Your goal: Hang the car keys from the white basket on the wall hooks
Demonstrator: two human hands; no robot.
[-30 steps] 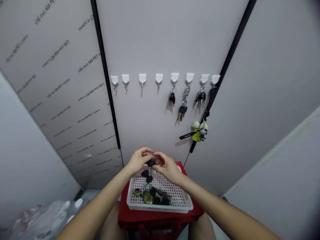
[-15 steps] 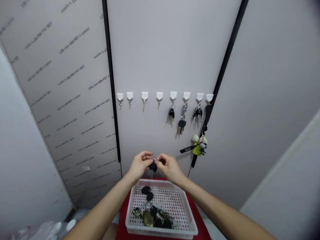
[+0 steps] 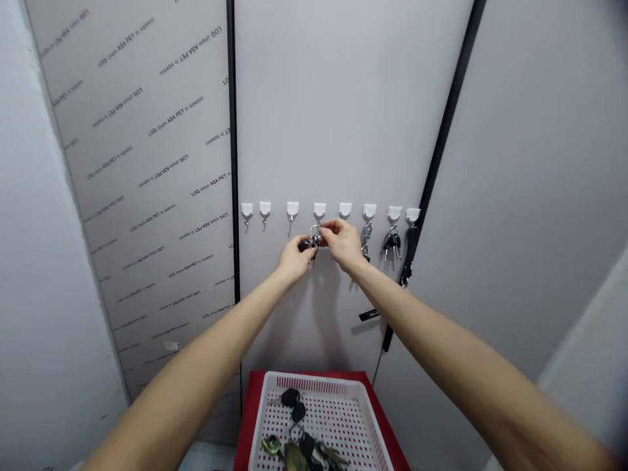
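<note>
A bunch of black-headed keys (image 3: 308,244) on a metal ring (image 3: 314,229) is held up just below a white wall hook (image 3: 320,210). My left hand (image 3: 293,259) is closed around the keys from the lower left. From the right, my right hand (image 3: 342,244) pinches the ring between thumb and forefinger. The ring is very close to the hook; I cannot tell whether they touch. My right hand covers the part below the neighbouring hook (image 3: 345,209), so the keys there are hidden.
Bare hooks (image 3: 265,209) line the wall at left. To the right hang a key bunch on a chain (image 3: 366,237), another key bunch (image 3: 393,242) and a black strap (image 3: 409,255). Below, a white perforated basket (image 3: 375,418) with several keys stands on a red surface (image 3: 245,432).
Both hands have risen with the key bunch from above the basket to the hook row. The view has tilted upward, so the basket sits lower in the picture.
</note>
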